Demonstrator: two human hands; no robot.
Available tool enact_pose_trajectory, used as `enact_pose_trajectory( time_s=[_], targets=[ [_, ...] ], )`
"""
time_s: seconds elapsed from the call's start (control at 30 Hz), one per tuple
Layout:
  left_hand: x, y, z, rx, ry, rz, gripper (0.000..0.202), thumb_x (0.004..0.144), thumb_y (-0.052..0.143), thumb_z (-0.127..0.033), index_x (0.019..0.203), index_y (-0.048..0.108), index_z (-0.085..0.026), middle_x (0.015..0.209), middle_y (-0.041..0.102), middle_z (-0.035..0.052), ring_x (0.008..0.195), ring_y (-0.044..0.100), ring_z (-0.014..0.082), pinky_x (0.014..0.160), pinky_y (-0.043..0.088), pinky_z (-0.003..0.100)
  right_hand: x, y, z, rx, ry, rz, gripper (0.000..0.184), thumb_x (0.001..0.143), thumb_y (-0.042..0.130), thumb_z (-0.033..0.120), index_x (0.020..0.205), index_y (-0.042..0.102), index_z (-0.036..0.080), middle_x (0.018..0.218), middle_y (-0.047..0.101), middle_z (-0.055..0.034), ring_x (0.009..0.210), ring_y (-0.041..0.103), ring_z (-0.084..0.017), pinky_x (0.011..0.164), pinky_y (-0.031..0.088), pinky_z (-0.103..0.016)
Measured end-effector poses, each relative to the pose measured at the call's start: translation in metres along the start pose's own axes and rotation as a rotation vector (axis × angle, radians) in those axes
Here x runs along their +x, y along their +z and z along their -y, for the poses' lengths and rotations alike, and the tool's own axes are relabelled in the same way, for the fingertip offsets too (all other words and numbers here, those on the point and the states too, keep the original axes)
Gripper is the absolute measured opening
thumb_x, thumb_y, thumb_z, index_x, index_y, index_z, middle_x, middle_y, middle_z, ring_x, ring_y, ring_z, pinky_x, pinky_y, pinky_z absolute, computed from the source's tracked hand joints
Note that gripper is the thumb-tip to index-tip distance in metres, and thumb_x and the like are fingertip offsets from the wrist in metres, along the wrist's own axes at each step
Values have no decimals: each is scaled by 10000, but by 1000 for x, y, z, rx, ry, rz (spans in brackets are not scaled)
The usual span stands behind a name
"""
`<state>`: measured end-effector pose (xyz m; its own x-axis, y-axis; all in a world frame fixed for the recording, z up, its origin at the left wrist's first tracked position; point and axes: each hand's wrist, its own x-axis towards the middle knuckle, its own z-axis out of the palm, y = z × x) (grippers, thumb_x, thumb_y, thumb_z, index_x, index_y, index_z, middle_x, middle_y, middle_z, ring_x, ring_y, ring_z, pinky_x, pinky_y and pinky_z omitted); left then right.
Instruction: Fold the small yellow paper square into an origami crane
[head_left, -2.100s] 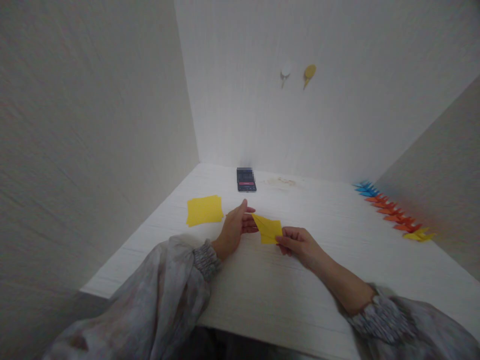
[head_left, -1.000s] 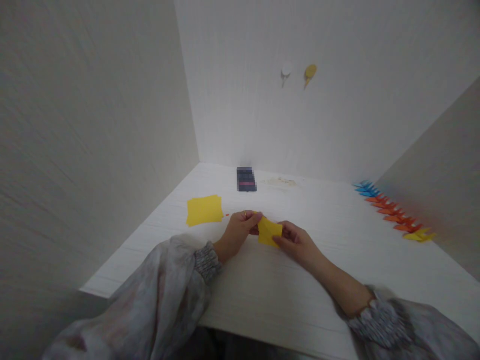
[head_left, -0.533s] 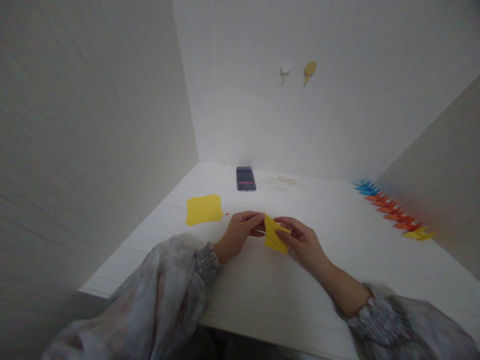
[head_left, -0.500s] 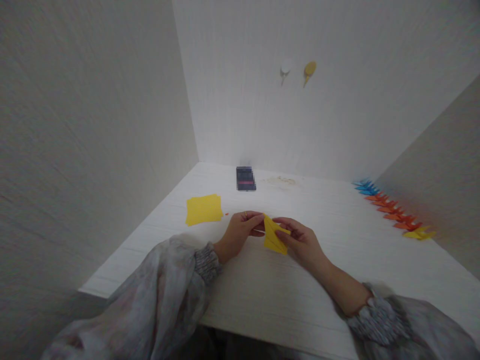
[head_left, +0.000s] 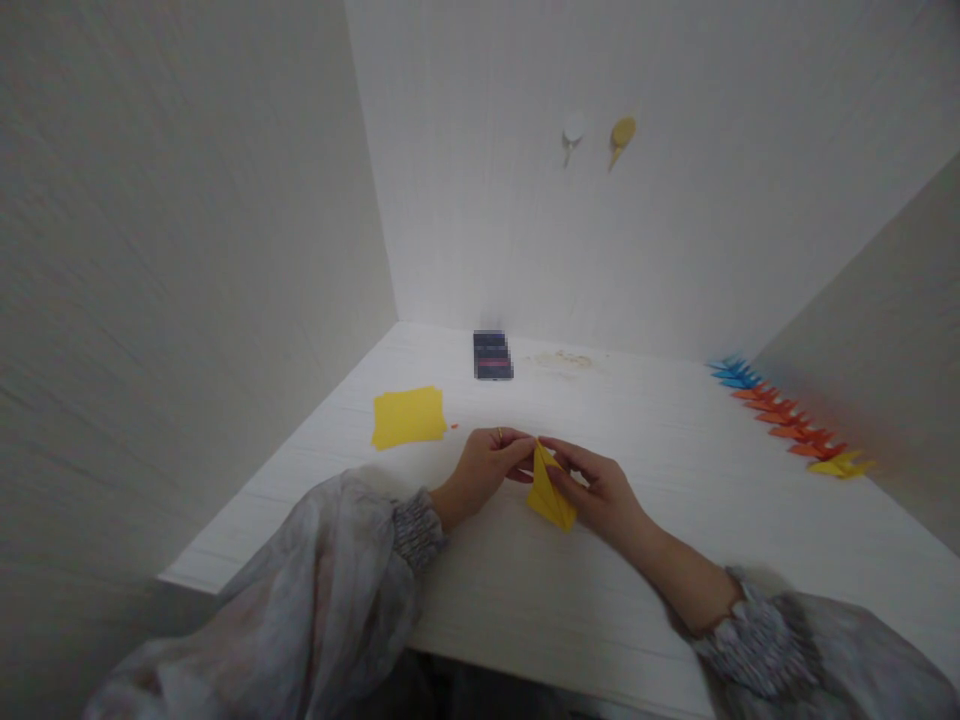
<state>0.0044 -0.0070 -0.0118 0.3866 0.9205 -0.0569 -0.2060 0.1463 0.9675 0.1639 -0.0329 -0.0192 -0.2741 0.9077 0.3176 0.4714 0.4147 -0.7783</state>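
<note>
Left hand and right hand pinch one folded yellow paper.
At left, one stack of yellow sheets and one orange scrap; then one smartphone; over the table, the held paper, narrower and tilted steeper than a second ago; two wall hooks; far right, one yellow origami crane beside blue and orange cranes too overlapped to count.

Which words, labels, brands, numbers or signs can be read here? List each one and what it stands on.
No text can be read.
Phone: the screen is pixelated, with a pinkish bar; any writing on it is too blurred to read.
Folded yellow paper in the hands, yellow sheets and paper figures: no writing visible.
</note>
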Motion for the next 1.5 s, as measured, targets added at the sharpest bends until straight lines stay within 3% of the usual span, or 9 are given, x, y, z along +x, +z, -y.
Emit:
enact_pose_trajectory(
  time_s=[0.3, 0.93, 1.5],
  targets=[
    [1, 0, 0, 26, -3, -21, 198, 675, 568, -306, 702, 606, -114, 658, 645, 61, 577, 602, 119, 507, 486, 200, -3, -1, 4, -134, -86, 31, 357, 793, 412, 261, 1138, 489, 213, 798, 591, -53, 693, 532, -154, 604, 440, -259],
    [1, -3, 3, 98, 34, -31, 174, 689, 543, -281, 692, 608, -120, 624, 616, 32, 552, 569, 90, 528, 474, 196, -2, -4, 7, -411, -255, 112, 386, 818, 373, 201, 1202, 403, 193, 817, 592, -87, 719, 530, -182, 622, 448, -302],
    [3, -4, 4, 107, -11, -33, 204, 700, 525, -307, 679, 586, -113, 613, 615, 23, 551, 573, 89, 522, 466, 201, 1, -3, 6, -516, -365, 139, 387, 832, 352, 183, 1218, 376, 186, 787, 581, -79, 707, 509, -187, 637, 456, -321]
  ],
)
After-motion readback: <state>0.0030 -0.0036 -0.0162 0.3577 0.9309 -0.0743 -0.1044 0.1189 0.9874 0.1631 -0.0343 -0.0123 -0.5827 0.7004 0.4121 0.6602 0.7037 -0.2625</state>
